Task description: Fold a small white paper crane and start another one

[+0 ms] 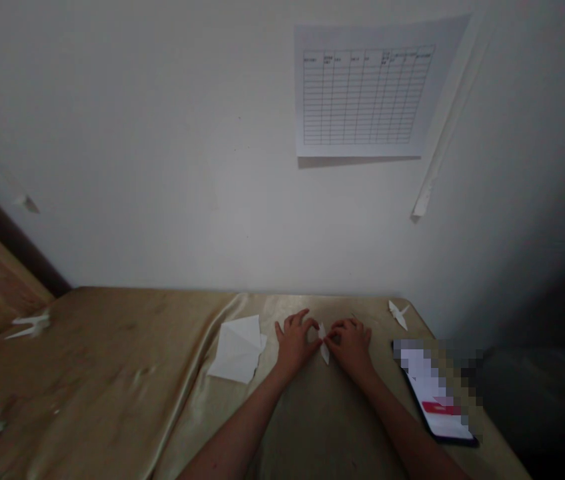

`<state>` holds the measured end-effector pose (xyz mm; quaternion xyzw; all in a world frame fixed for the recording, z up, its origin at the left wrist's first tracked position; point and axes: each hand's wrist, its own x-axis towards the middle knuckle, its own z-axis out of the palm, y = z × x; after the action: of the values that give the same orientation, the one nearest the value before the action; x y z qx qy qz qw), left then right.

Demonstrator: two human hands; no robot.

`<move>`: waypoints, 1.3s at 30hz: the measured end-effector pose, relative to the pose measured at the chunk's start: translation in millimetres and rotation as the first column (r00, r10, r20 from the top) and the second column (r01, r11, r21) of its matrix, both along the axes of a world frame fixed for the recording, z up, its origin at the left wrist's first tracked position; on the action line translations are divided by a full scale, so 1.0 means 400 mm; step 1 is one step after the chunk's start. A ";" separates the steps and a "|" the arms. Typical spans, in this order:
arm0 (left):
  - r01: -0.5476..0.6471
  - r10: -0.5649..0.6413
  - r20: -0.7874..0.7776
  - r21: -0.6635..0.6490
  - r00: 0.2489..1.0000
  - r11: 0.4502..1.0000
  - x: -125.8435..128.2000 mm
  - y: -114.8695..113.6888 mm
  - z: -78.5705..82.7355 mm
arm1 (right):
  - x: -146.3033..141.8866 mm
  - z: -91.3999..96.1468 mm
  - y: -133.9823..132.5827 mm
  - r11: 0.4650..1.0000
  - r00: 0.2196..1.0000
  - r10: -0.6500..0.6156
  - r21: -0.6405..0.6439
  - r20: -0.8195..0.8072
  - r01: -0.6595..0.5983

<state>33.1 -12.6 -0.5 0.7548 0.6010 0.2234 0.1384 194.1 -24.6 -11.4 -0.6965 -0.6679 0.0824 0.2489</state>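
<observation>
A small, narrow piece of folded white paper (325, 355) is pinched between my two hands above the cloth-covered table. My left hand (296, 339) grips its left side with thumb and forefinger, the other fingers raised. From the right, my right hand (351, 343) pinches the same paper, its thumb close to the left one. The paper's pointed lower end shows below the fingertips; its middle is partly hidden by them. Left of my left hand lie creased white paper sheets (236, 350), flat on the cloth.
A folded paper bird (398, 315) lies at the table's back right corner. Nearer, a phone (435, 400) with a lit screen rests by the right edge. More folded paper shapes (32, 325) sit at the left. A printed table sheet (362, 93) hangs on the wall behind.
</observation>
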 end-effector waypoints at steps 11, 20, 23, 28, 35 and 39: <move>-0.002 0.002 -0.012 -0.025 1.000 1.000 -0.001 -0.002 0.004 | -0.003 -0.001 -0.005 1.000 0.999 -0.009 -0.026 0.051 0.011; -0.006 0.006 0.004 0.007 1.000 1.000 -0.001 -0.003 0.001 | -0.002 0.001 -0.011 1.000 1.000 -0.016 0.014 0.020 0.016; -0.018 0.018 -0.020 0.010 1.000 1.000 0.000 -0.006 0.001 | -0.001 0.007 -0.014 1.000 1.000 -0.015 0.011 -0.009 0.015; -0.025 0.027 -0.055 0.041 0.998 0.999 0.001 -0.009 -0.005 | -0.002 0.008 -0.016 0.999 0.999 -0.027 0.018 -0.028 0.027; -0.027 0.034 -0.134 0.050 0.990 0.998 0.000 -0.016 0.002 | -0.002 0.007 -0.018 0.999 1.000 -0.023 0.027 -0.002 0.023; -0.037 0.042 -0.155 0.032 0.987 0.999 0.001 -0.021 0.014 | -0.002 0.008 -0.019 0.999 1.000 -0.010 0.035 -0.008 0.010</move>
<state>33.6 -20.8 5.1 0.7598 0.6215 0.1752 0.0756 193.1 -32.3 -8.1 -0.6951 -0.6648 0.0721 0.2639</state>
